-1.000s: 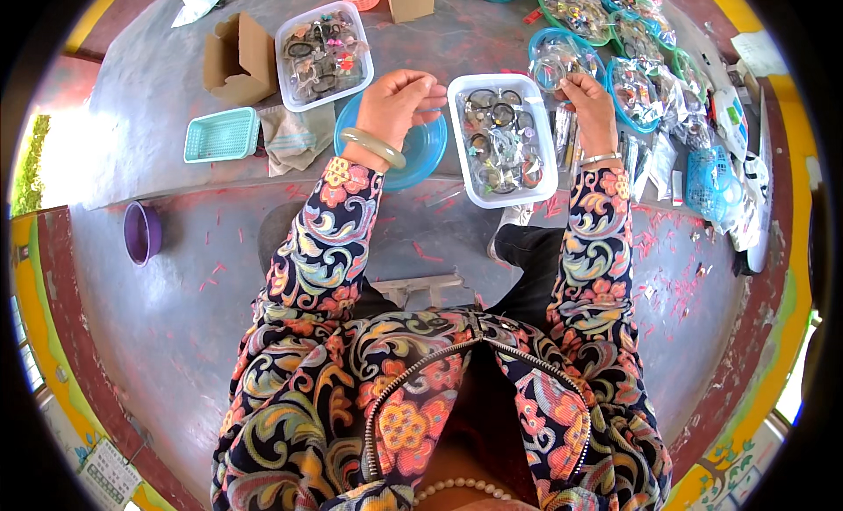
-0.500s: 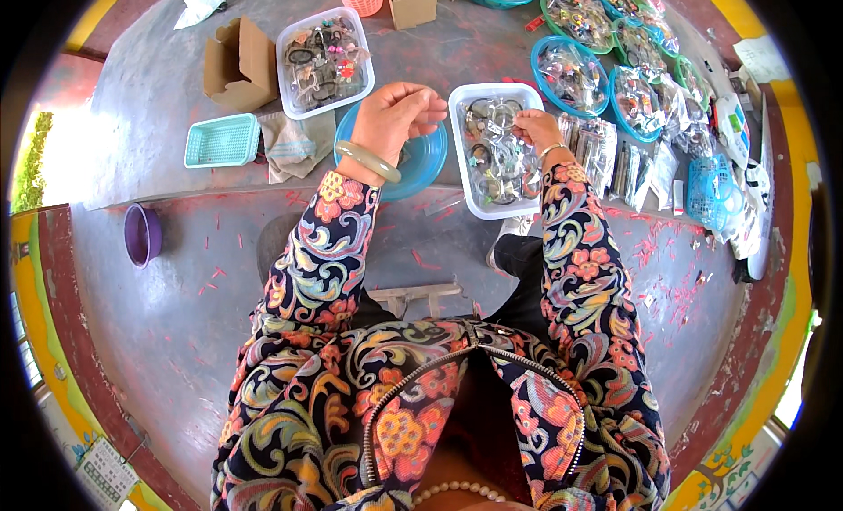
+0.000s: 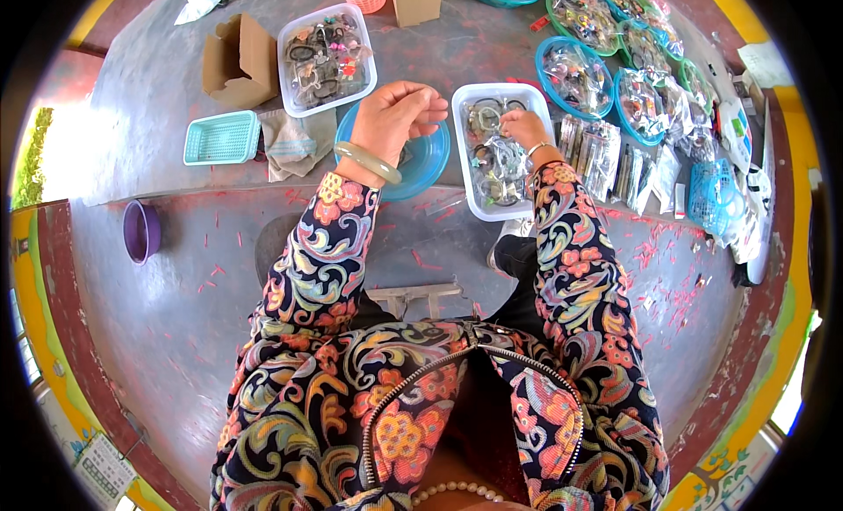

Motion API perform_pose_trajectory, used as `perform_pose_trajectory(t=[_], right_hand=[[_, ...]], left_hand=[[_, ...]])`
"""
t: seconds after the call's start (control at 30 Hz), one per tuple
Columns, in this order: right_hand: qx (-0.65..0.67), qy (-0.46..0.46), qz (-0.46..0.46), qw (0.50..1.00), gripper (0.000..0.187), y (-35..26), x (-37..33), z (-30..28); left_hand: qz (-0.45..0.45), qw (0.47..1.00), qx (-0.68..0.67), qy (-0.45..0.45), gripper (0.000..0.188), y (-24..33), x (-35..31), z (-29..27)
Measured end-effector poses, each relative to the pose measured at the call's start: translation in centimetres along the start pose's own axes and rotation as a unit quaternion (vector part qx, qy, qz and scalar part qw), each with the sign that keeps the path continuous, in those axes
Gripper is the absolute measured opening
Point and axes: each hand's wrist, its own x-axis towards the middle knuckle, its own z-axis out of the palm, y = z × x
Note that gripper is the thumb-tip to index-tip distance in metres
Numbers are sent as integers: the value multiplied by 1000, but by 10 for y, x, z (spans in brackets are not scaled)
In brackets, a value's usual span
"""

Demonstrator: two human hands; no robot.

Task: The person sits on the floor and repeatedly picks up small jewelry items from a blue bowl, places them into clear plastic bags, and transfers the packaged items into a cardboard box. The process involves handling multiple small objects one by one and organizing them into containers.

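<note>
Over the right part of a round blue basin (image 3: 428, 179) is my left hand (image 3: 397, 123), its fingers bent and pressed together near the thumb. Whatever it may hold is hidden. My right hand (image 3: 525, 128) is closed in a pinch above a white plastic tray (image 3: 471, 195), at its right side. What lies between those fingertips is too small to name. Inside the tray are clear plastic bags (image 3: 502, 164) with dark bands and small coloured pieces.
Another white tray (image 3: 284, 65) of bagged pieces stands left, beside an open cardboard box (image 3: 248, 68), a turquoise basket (image 3: 221, 140) and a folded cloth (image 3: 290, 147). Several round baskets (image 3: 575, 76) crowd the right, above plastic packets (image 3: 588, 147). A purple tub (image 3: 140, 233) is lower left.
My right hand has shifted a little left over the white tray, and the clear bags beneath it lie slightly differently. My left hand has barely moved.
</note>
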Motion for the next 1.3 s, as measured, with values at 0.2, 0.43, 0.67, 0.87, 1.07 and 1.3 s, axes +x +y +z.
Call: perform_pose_trajectory(t=[0.2,0.43,0.67,0.87,1.07,1.3], right_hand=[[-83,-41,-77,993,23,-6,0,23],[-13,-44,-77,996,23,-11,-3,9],[70,-15,-80,994,21,-111,-56,-34],[207,-68,-170,961,20,-181,-143,-27],[131,-48,-156,978,21,-177,-136,-26],[54,-41,-191,979,21,-178,-132,-32]], left_hand=[[0,1000,-6,12,20,1,-1,-5],[23,999,-17,35,19,3,1,-15],[43,995,-32,87,20,5,4,-35],[15,992,4,128,20,-22,24,-63],[-2,779,616,115,25,-122,72,-105],[-177,752,599,208,28,-193,66,-113]])
